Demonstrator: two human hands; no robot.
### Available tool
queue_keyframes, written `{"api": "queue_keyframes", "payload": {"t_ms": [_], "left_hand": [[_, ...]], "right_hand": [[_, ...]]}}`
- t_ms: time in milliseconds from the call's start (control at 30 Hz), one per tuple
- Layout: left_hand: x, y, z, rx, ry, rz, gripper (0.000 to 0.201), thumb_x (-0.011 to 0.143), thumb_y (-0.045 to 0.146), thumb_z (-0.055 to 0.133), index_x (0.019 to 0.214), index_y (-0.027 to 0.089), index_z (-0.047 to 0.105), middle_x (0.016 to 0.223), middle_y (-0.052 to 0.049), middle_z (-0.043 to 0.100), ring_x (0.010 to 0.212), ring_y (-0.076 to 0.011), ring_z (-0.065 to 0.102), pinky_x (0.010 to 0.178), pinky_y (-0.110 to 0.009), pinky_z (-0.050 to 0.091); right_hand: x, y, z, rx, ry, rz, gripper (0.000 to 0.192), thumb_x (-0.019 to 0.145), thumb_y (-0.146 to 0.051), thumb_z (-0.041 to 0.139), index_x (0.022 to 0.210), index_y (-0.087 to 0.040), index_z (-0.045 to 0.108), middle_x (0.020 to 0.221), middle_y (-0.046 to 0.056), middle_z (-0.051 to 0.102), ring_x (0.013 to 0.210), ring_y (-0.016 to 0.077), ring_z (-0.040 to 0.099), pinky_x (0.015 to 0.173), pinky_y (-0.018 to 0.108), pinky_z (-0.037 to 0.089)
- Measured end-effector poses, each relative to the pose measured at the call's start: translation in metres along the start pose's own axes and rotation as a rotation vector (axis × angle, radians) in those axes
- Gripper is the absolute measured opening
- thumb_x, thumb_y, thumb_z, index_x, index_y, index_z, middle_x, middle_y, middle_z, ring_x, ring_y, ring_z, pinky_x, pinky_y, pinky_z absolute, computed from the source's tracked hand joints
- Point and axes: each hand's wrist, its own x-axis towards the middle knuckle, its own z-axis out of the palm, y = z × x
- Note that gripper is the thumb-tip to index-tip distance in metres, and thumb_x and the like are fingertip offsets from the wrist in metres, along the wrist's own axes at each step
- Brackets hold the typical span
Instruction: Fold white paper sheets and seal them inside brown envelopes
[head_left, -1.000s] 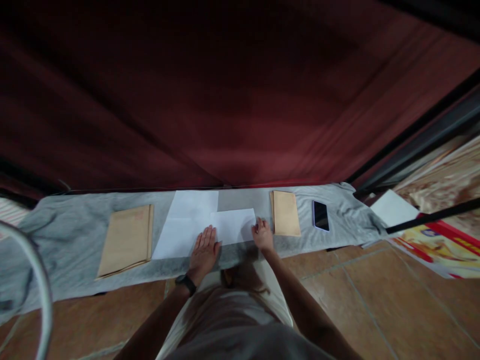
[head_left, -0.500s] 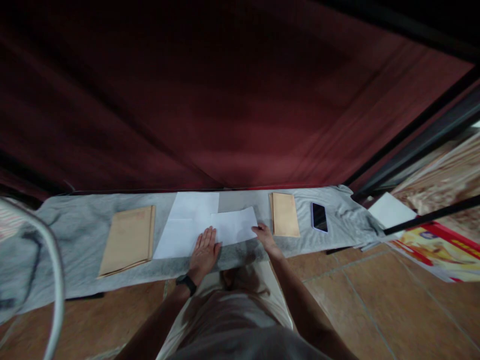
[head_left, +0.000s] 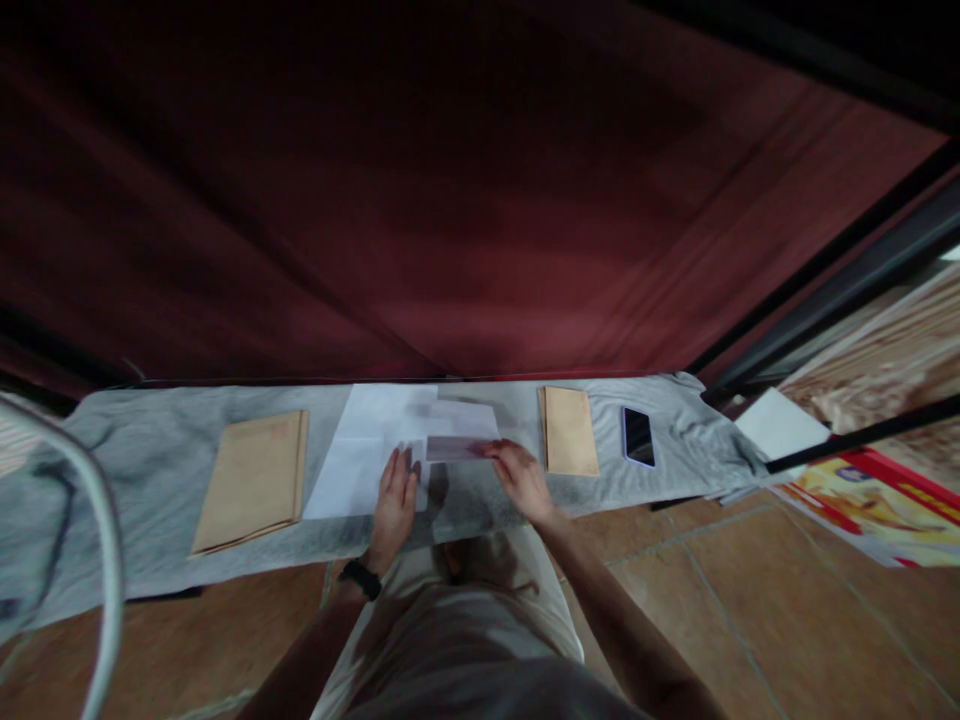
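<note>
A white sheet of paper (head_left: pixel 469 412) is partly folded, its near flap (head_left: pixel 454 449) lifted up and in shade. My right hand (head_left: pixel 521 483) pinches that flap at its right end. My left hand (head_left: pixel 395 507) is open, fingers stretched forward, over the near right part of some larger white paper (head_left: pixel 360 470) just left of the folded sheet. Whether its fingertips press on the paper I cannot tell. Brown envelopes (head_left: pixel 255 475) lie farther left, and smaller brown envelopes (head_left: pixel 570 430) lie right of my right hand.
A grey cloth (head_left: pixel 480 515) covers the narrow surface, with a phone (head_left: pixel 639 437) at its right. A dark red panel (head_left: pixel 450 250) rises behind. To the left curves a pale tube (head_left: pixel 112 540); a colourful box (head_left: pixel 870 500) is at the right, above the tiled floor (head_left: pixel 697 590).
My right hand has lifted the near edge of the sheet and brought it up and leftward, away from me. My left hand has shifted slightly left, off the sheet's left edge.
</note>
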Motion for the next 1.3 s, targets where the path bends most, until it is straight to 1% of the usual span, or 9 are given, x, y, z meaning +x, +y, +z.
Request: {"api": "queue_keyframes", "payload": {"t_ms": [100, 200, 367, 467, 567, 767, 1100, 1167, 1300], "left_hand": [[-0.001, -0.001, -0.004, -0.015, -0.022, 0.005, 0.053, 0.105, 0.039, 0.031, 0.154, 0.023, 0.038, 0.162, -0.01, 0.037, 0.149, -0.024, 0.035, 0.123, -0.048, 0.034], [-0.001, 0.004, -0.003, -0.006, -0.086, 0.063, 0.051, 0.105, 0.038, 0.031, 0.152, 0.024, 0.041, 0.16, -0.008, 0.041, 0.148, -0.0224, 0.038, 0.123, -0.046, 0.035], [0.009, 0.02, 0.016, 0.068, -0.309, 0.302, 0.047, 0.104, 0.035, 0.034, 0.145, 0.022, 0.052, 0.156, -0.007, 0.047, 0.146, -0.0201, 0.042, 0.12, -0.043, 0.04], [0.017, 0.031, 0.033, 0.172, -0.426, 0.446, 0.048, 0.103, 0.035, 0.037, 0.146, 0.019, 0.052, 0.158, -0.009, 0.045, 0.149, -0.0211, 0.036, 0.122, -0.043, 0.036], [0.022, 0.04, 0.052, 0.267, -0.489, 0.514, 0.048, 0.103, 0.034, 0.039, 0.148, 0.02, 0.05, 0.16, -0.008, 0.043, 0.151, -0.0228, 0.033, 0.123, -0.045, 0.032], [0.036, 0.051, 0.078, 0.382, -0.505, 0.524, 0.048, 0.103, 0.036, 0.037, 0.149, 0.026, 0.048, 0.161, -0.005, 0.041, 0.151, -0.0258, 0.032, 0.124, -0.051, 0.025], [0.074, 0.045, 0.09, 0.455, -0.365, 0.378, 0.054, 0.103, 0.039, 0.035, 0.152, 0.018, 0.045, 0.161, -0.011, 0.04, 0.152, -0.0276, 0.03, 0.125, -0.05, 0.02], [0.072, 0.049, 0.094, 0.443, -0.382, 0.411, 0.054, 0.103, 0.038, 0.035, 0.152, 0.019, 0.045, 0.161, -0.01, 0.04, 0.153, -0.0275, 0.028, 0.125, -0.05, 0.017], [0.063, 0.06, 0.103, 0.356, -0.51, 0.623, 0.049, 0.104, 0.033, 0.033, 0.15, 0.027, 0.047, 0.16, -0.002, 0.042, 0.152, -0.0218, 0.029, 0.126, -0.047, 0.013]], "right_hand": [[-0.036, 0.012, 0.031, -0.067, -0.113, -0.093, 0.027, 0.101, -0.019, 0.048, 0.116, -0.025, 0.069, 0.115, 0.005, 0.074, 0.115, 0.0184, 0.065, 0.114, 0.039, 0.044], [-0.066, 0.026, 0.05, -0.061, -0.208, -0.133, 0.032, 0.098, -0.018, 0.052, 0.126, -0.025, 0.065, 0.128, 0.005, 0.07, 0.124, 0.0175, 0.061, 0.115, 0.038, 0.044], [-0.089, 0.042, 0.056, -0.039, -0.269, -0.093, 0.048, 0.095, -0.016, 0.048, 0.141, -0.026, 0.057, 0.149, 0.005, 0.056, 0.14, 0.0174, 0.048, 0.121, 0.044, 0.036], [-0.094, 0.045, 0.058, -0.058, -0.277, -0.068, 0.048, 0.096, -0.02, 0.05, 0.144, -0.024, 0.055, 0.154, 0.006, 0.05, 0.144, 0.0196, 0.043, 0.123, 0.046, 0.032], [-0.096, 0.044, 0.061, -0.095, -0.277, -0.061, 0.053, 0.093, -0.019, 0.052, 0.146, -0.022, 0.053, 0.154, 0.007, 0.05, 0.145, 0.0211, 0.042, 0.123, 0.047, 0.031], [-0.095, 0.042, 0.062, -0.137, -0.271, -0.053, 0.054, 0.09, -0.018, 0.056, 0.144, -0.023, 0.055, 0.152, 0.008, 0.052, 0.143, 0.023, 0.045, 0.122, 0.048, 0.033], [-0.093, 0.04, 0.06, -0.095, -0.246, -0.068, 0.055, 0.093, -0.022, 0.055, 0.148, -0.023, 0.051, 0.153, 0.01, 0.051, 0.143, 0.0242, 0.045, 0.121, 0.049, 0.034], [-0.093, 0.04, 0.061, -0.088, -0.243, -0.072, 0.055, 0.093, -0.023, 0.056, 0.148, -0.022, 0.051, 0.154, 0.01, 0.05, 0.142, 0.0246, 0.045, 0.12, 0.049, 0.034], [-0.094, 0.041, 0.062, -0.085, -0.237, -0.055, 0.055, 0.092, -0.022, 0.056, 0.147, -0.022, 0.052, 0.15, 0.01, 0.054, 0.14, 0.0252, 0.048, 0.121, 0.049, 0.034]]}}
